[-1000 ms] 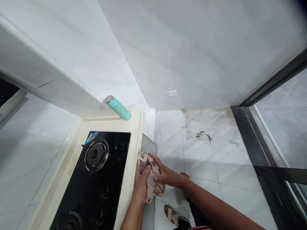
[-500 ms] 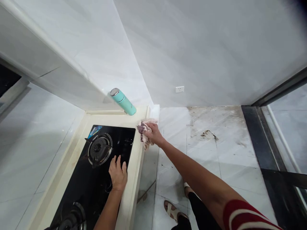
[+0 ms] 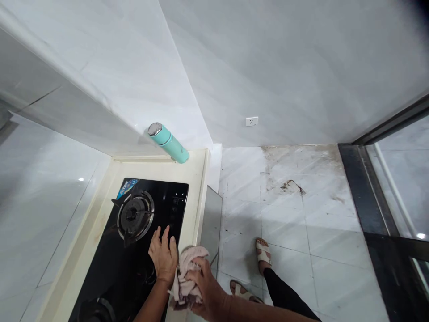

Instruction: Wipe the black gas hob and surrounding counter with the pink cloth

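My right hand (image 3: 209,290) is closed around a crumpled pinkish-white cloth (image 3: 187,279), which lies on the front edge of the cream countertop (image 3: 193,197). Just left of it, my left hand (image 3: 163,255) rests on the black glass gas stove (image 3: 167,197) with its fingers spread, holding nothing. Beyond those fingertips is a round burner (image 3: 136,214) with a metal pan support. A second burner (image 3: 96,309) shows partly at the bottom edge.
A turquoise flask (image 3: 169,142) with a silver lid stands at the counter's far end by the wall. Below the counter runs a cabinet front (image 3: 211,219). Stained white floor tiles (image 3: 284,214) lie to the right, with my sandalled feet (image 3: 263,252) on them. A wall socket (image 3: 251,121) is ahead.
My right hand has drawn the cloth along the counter edge toward me, from the far corner to beside my left hand. My left hand stays on the stove, almost unmoved.
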A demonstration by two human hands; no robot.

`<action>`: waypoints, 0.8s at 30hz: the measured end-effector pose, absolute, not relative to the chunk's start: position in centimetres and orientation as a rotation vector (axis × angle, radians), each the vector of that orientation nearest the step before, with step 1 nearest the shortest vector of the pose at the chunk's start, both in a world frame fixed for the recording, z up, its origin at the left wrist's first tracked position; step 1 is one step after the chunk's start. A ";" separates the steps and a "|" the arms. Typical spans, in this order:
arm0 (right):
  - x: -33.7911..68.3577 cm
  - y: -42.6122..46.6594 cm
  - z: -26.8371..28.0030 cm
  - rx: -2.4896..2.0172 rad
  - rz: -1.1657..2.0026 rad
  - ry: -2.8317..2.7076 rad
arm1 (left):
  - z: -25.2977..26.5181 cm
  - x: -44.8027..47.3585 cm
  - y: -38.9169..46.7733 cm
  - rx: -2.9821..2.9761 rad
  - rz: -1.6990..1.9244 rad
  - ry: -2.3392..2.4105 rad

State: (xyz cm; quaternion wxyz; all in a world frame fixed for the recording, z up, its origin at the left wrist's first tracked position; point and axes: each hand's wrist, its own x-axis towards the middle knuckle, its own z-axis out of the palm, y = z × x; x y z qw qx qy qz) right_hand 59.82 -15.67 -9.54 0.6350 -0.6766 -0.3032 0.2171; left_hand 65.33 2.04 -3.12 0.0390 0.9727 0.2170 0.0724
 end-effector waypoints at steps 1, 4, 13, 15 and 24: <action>61.3 -15.8 -9.6 -1.537 0.428 -0.680 | -3.1 65.3 2.0 2.975 0.221 0.667; 68.5 -15.7 -9.4 -1.576 0.147 -0.463 | -3.1 65.2 1.9 2.965 0.226 0.672; 90.1 -16.3 -8.0 -1.338 0.273 0.097 | -3.3 65.3 1.7 2.985 0.262 0.676; 93.3 -17.0 -7.7 -1.315 0.306 0.165 | -3.3 65.3 1.7 2.983 0.265 0.684; 101.0 -19.6 -5.3 -1.427 0.253 0.177 | -3.1 65.4 1.4 3.009 0.291 0.675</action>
